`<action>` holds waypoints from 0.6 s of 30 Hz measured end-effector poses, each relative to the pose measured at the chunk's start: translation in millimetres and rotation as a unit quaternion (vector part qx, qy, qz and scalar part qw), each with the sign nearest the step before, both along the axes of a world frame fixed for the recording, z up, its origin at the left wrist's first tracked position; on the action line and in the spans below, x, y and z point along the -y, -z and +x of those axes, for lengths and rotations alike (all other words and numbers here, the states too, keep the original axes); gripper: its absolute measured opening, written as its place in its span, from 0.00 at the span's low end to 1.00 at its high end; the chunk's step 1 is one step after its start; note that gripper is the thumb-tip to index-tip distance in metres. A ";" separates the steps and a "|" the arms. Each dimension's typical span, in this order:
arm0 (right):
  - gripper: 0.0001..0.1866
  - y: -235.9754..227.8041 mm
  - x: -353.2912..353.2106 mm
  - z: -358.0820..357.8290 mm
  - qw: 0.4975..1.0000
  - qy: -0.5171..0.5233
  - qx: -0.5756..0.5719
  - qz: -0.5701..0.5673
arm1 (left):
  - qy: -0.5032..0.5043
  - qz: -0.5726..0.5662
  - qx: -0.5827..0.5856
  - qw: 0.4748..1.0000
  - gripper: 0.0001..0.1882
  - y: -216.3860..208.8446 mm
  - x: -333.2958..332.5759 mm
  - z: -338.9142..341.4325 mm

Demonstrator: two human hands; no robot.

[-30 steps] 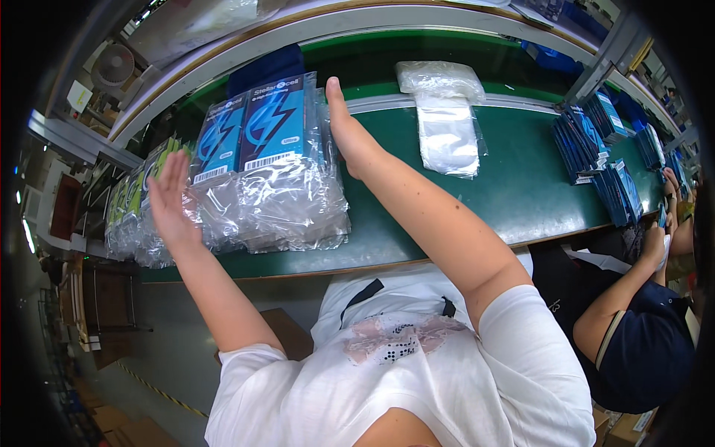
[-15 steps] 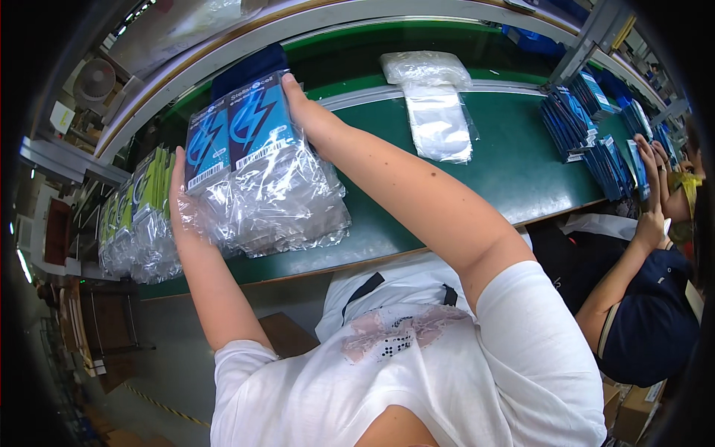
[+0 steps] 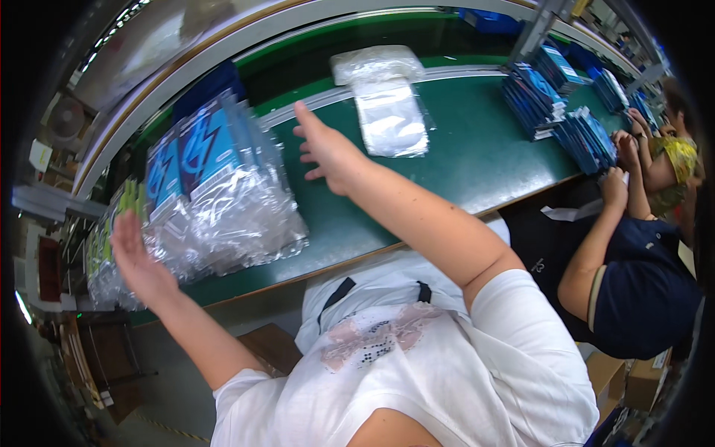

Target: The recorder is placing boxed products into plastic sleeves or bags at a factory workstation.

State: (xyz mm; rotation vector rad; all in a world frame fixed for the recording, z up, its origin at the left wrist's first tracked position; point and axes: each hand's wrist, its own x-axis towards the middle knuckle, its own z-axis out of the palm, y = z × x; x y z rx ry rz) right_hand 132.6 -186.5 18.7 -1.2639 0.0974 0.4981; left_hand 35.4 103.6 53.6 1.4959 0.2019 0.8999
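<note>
Two stacks of blue-and-black printed packs point(image 3: 212, 149) in clear plastic bags lie side by side on the left of the green table. The loose clear ends of the bags point(image 3: 246, 223) spread toward the near edge. My right hand point(image 3: 331, 153) is held in the air just right of these stacks, fingers spread, with nothing in it. On their left side is my left hand point(image 3: 141, 261), fingers stretched out and slightly blurred, also holding nothing. It partly covers a row of green bagged packs point(image 3: 100, 242) at the table's left end.
A pile of clear flat bags point(image 3: 391, 115) lies at the middle of the green table point(image 3: 469, 164). Several stacks of blue packs point(image 3: 585, 138) stand at the right, beside a co-worker in a dark top point(image 3: 640, 298). Another person's hands are beyond. A metal post point(image 3: 536, 33) rises at the back.
Both hands have let go of the blue packs and moved apart, the left leftward and down, the right outward to the right. The packs now stand by themselves. The whole view has shifted slightly.
</note>
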 end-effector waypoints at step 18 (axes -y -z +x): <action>0.35 35.6 156.5 -62.1 0.781 0.291 0.470 -0.290 | 0.308 0.407 -0.018 0.860 0.15 50.9 222.2 -28.4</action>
